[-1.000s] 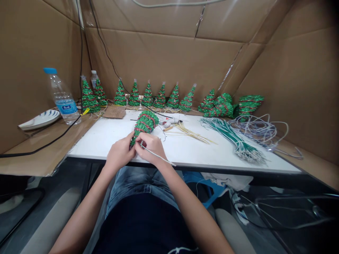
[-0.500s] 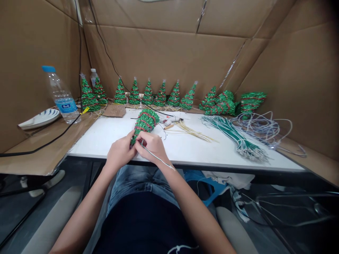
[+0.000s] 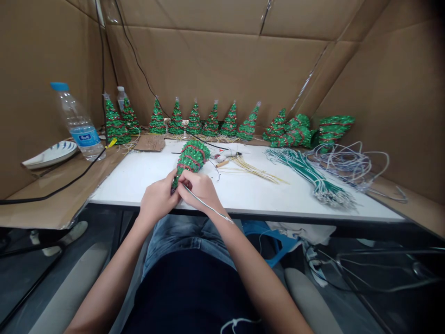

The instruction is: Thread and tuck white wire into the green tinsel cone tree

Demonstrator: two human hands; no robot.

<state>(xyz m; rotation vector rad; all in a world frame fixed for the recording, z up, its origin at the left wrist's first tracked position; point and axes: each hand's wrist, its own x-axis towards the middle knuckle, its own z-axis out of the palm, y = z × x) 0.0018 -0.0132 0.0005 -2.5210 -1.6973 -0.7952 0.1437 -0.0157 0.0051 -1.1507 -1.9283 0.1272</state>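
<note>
A small green Christmas tree (image 3: 192,156) with red garland lies tilted over the table's front part, its narrow tip toward me and its wide base away. My left hand (image 3: 158,197) is closed around the tip end from the left. Against the same end, my right hand (image 3: 199,189) pinches a thin green-and-white wire (image 3: 203,202), whose free length trails back over my right wrist. The fingertips of both hands nearly meet, and they hide the spot where the wire reaches the tree.
Several finished-looking trees (image 3: 195,118) stand along the back cardboard. On the white table (image 3: 118,185) lie a glue gun (image 3: 227,152), yellow wires (image 3: 259,171) and a green wire bundle (image 3: 306,174). Tangled clear tubing (image 3: 351,162) is at right; a water bottle (image 3: 83,134) and dish (image 3: 50,155) stand left.
The view has shifted slightly. Both hands keep their hold on the tree and wire, with only a slight shift of the right fingers and wire.
</note>
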